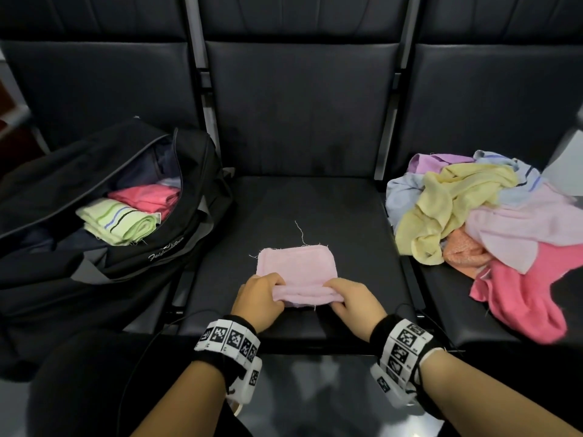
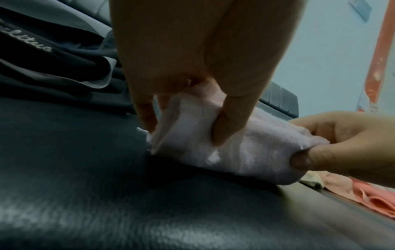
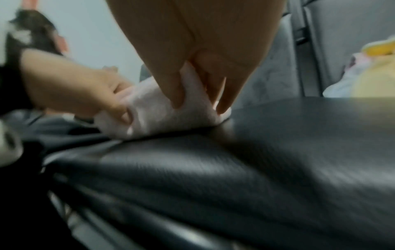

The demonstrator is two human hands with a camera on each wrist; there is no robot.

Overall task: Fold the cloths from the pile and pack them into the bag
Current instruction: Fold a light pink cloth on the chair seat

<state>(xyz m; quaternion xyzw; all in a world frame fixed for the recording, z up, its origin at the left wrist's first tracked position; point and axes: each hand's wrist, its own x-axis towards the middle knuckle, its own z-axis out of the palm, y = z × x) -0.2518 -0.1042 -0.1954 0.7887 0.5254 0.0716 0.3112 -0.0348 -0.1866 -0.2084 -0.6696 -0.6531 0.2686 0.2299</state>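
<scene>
We pinched pink cloth (image 1: 296, 266) near edge, left hand (image 1: 260, 298) and right hand (image 1: 355, 299) at ends; bag (image 1: 104, 197) lay left of frame.

The head camera looked down over the middle seat (image 1: 293, 203). Both wrist cameras sat low and close, facing each other across the pink cloth (image 2: 205, 148) they shared.

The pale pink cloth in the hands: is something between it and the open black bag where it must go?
Nothing visible blocks the way. The pale pink cloth, pinched by the left hand and right hand, lies on the middle seat. The black bag sits directly beside it, unzipped.
</scene>
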